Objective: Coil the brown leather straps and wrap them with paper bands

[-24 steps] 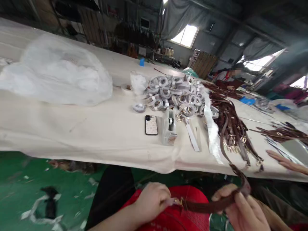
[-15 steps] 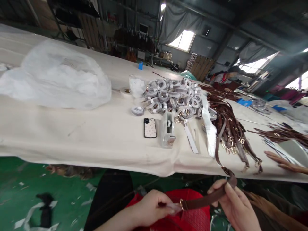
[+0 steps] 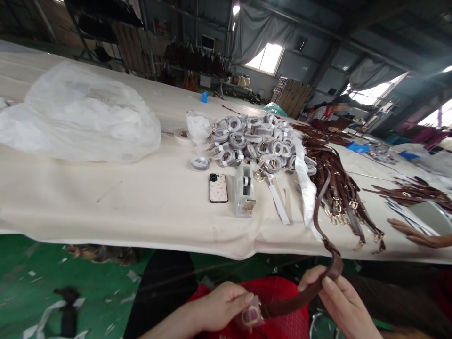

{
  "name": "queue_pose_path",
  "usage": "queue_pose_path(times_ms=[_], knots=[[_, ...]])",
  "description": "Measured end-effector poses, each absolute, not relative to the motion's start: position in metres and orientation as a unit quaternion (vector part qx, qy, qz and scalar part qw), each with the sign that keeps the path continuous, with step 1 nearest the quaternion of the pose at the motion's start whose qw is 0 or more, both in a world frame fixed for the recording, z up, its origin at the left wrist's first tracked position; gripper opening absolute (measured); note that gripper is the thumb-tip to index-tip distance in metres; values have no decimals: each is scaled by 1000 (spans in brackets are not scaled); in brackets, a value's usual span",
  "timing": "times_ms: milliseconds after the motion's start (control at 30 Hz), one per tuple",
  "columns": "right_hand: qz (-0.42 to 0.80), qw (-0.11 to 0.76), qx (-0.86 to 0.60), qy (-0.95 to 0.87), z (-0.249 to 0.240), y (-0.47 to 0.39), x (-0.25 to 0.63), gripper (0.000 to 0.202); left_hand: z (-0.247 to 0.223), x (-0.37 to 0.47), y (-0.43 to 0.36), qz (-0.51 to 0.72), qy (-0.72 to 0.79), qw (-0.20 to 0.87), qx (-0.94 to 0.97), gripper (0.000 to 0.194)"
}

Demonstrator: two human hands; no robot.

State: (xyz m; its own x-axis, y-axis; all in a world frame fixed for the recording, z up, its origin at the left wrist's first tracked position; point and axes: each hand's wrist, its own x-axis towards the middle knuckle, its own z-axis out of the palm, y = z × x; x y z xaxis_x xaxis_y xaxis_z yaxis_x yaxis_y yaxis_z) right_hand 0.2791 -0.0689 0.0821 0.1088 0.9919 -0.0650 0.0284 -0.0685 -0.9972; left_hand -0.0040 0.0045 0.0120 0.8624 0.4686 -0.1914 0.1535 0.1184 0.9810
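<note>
In the head view, the left hand has its thumb and fingers closed in a pinch on clear film that covers a gold-coloured ring at the near end of a brown strap. The right hand grips the strap farther along, thumb on top and fingers bent around it, with no visible gap. That strap lies over the person's red-clothed lap, sags a little between the two hands, then runs from the right hand up over the table edge towards the heap of brown straps. Nearby on the table are a tape dispenser, a phone, paper strips and a pile of coiled, wrapped straps; another person's hand rests well to the right. The step in hand appears to be handling the film around the ring; whether the film is fastened there cannot be told. As a judgement, the next move calls for the right hand to steady the strap while the left keeps the film smooth over the ring, with enough slack that the length on the table does not tug.
</note>
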Motion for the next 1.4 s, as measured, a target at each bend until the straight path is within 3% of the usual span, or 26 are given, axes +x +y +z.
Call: queue_pose_path(times_ms=[233, 467, 633, 733, 833, 1233, 1400], knots=[[458, 432, -588, -507, 82, -60, 259, 36, 20, 2, 4, 107, 227, 747, 615, 80], [441, 336, -588, -589, 46, -53, 217, 32, 15, 6, 5, 127, 278, 731, 610, 80], [503, 450, -606, -420, 13, -50, 226, 44, 14, 5, 4, 112, 320, 718, 607, 72], [553, 573, -560, -229, 1, -46, 233, 42, 11, 6, 3, 106, 348, 707, 606, 73], [562, 633, -518, -127, -1, -46, 239, 32, 7, 8, 3, 102, 371, 697, 605, 75], [594, 608, -496, -174, 18, -53, 240, 32, 9, 11, 8, 135, 345, 677, 636, 84], [663, 509, -506, -215, 9, -55, 212, 31, 13, 13, 10, 147, 335, 659, 657, 79]])
